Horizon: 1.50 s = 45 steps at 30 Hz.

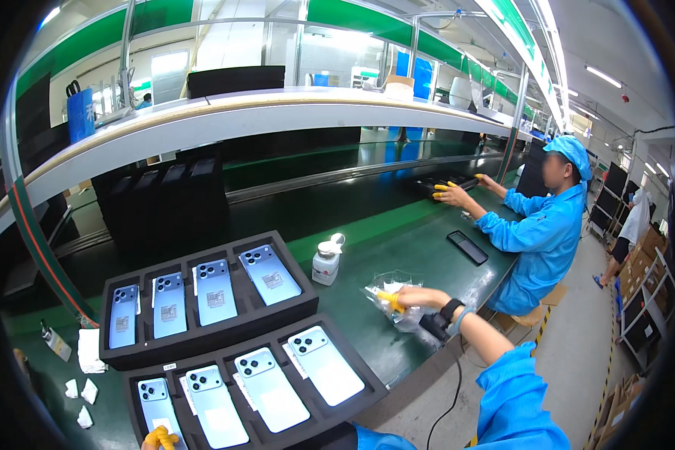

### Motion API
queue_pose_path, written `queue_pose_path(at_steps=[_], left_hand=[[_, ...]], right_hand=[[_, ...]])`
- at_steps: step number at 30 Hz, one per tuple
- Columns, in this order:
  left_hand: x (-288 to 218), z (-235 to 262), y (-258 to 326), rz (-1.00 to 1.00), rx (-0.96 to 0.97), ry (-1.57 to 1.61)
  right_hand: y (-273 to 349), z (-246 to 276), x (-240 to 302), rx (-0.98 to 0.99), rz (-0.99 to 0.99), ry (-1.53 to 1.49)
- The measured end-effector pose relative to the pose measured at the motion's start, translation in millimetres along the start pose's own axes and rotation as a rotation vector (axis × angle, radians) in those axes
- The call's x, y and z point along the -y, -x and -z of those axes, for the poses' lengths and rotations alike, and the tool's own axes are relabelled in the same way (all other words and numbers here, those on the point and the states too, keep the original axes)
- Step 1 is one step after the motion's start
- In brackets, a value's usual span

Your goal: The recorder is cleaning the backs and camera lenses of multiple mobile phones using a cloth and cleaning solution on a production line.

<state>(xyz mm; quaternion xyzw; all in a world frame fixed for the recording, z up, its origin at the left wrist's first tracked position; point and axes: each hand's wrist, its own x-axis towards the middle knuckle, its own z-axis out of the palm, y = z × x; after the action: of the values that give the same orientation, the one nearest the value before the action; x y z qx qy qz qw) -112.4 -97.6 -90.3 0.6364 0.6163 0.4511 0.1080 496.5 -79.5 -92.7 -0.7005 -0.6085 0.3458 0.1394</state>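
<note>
My left hand [161,437], in yellow finger covers, is at the lower end of a light-blue phone [154,390], its fingers bunched against it. That phone lies in the leftmost slot of the near black foam tray [266,341], beside several others lying camera side up. Stretched out to the right, my right hand [409,298] has its yellow-covered fingertips closed on a crumpled clear plastic bag [406,321]. Its wrist wears a black band and a light-blue band. The bag's contents are hard to make out. Beneath that wrist is a black object [435,327] at the bench edge.
Behind the near tray stands a second foam tray [210,330] of phones. A white bottle [326,262], a small bottle [55,341] and white wipes [91,351] lie around them. A co-worker in blue [551,217] handles a black tray; a dark handheld device [467,247] lies nearby.
</note>
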Motion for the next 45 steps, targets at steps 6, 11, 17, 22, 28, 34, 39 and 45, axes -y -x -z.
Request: queue_pose_path(at_steps=[6, 11, 17, 22, 28, 34, 39, 45], left_hand=[[-47, 6, -4, -0.134, 0.159, 0.138], [-59, -5, -9, -0.170, 0.507, 0.252], [-117, -51, -40, -0.053, 1.124, 0.155], [-110, -158, -43, -0.076, 1.351, 0.477], [-116, -182, -40, 0.116, 1.401, 0.480], [-128, -175, -36, 0.500, 1.435, 0.663], [-124, -160, -23, 0.560, 1.314, 1.072], [-119, -160, -13, 0.567, 1.228, 1.165]], right_hand=[[23, -6, -5, -0.240, 0.007, -0.500], [51, -27, 41, -0.464, 0.058, -0.014], [66, -45, 139, -0.582, 0.469, 0.513], [52, -72, 159, -0.502, 0.525, 0.461], [22, -64, 178, -0.678, 0.503, 0.261], [-37, -34, 165, -1.246, 0.422, 0.075], [-75, -25, 154, -1.184, 0.197, 0.272], [-89, -31, 139, -1.146, 0.277, 0.175]])
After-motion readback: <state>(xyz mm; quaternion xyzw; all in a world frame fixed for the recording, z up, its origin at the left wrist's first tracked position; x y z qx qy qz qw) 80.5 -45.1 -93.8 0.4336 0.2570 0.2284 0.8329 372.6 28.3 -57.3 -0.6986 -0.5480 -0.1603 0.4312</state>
